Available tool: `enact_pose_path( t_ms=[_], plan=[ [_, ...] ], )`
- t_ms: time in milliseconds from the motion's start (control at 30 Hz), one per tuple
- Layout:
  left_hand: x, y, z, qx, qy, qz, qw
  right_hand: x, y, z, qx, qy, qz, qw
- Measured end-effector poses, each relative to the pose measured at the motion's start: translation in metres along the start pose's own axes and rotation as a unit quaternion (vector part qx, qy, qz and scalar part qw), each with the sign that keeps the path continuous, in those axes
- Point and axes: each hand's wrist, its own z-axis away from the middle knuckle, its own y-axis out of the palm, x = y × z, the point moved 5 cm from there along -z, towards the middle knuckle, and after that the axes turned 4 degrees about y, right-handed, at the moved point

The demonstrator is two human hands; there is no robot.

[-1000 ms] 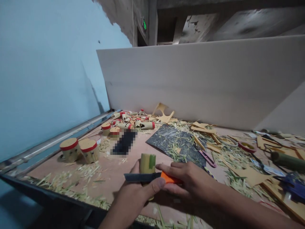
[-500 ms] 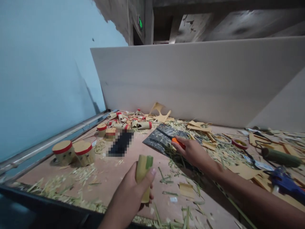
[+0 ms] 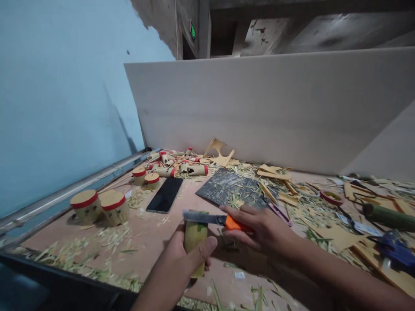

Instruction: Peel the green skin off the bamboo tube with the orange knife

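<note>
While left hand encircles bamboo, right hand clasps knife.

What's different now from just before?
The right hand moved the grey-bladed knife with the orange handle leftward and nearer the person, from over the dark flat sheet to across the upper end of the yellow-green bamboo cylinder. Nothing was grabbed or let go. The left hand still holds the bamboo, and the round red-rimmed bamboo pieces stayed put.
</note>
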Motion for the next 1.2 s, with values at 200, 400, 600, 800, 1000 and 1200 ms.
enact_pose_path(
  t_ms=[200,400,600,800,1000,1200],
  plan=[
    [0.000,-0.001,0.000,0.001,0.045,-0.008,0.999,0.026,0.009,0.004,0.107,-0.011,-0.090,0.990],
    [-0.006,-0.004,-0.001,-0.034,0.071,-0.035,0.996,0.020,0.013,0.008,0.063,-0.004,0.005,0.998],
    [-0.004,0.004,0.000,-0.004,0.046,-0.048,0.998,-0.009,-0.001,0.000,-0.026,0.058,0.039,0.997],
    [-0.004,0.006,-0.003,-0.001,0.049,-0.027,0.998,-0.038,-0.012,-0.012,-0.080,0.118,0.026,0.989],
    [-0.005,0.005,-0.001,0.005,0.037,-0.029,0.999,-0.033,-0.011,-0.008,-0.063,0.126,-0.041,0.989],
    [-0.002,0.000,0.000,-0.036,0.047,-0.049,0.997,0.012,0.003,0.000,0.077,0.001,-0.048,0.996]
  ],
)
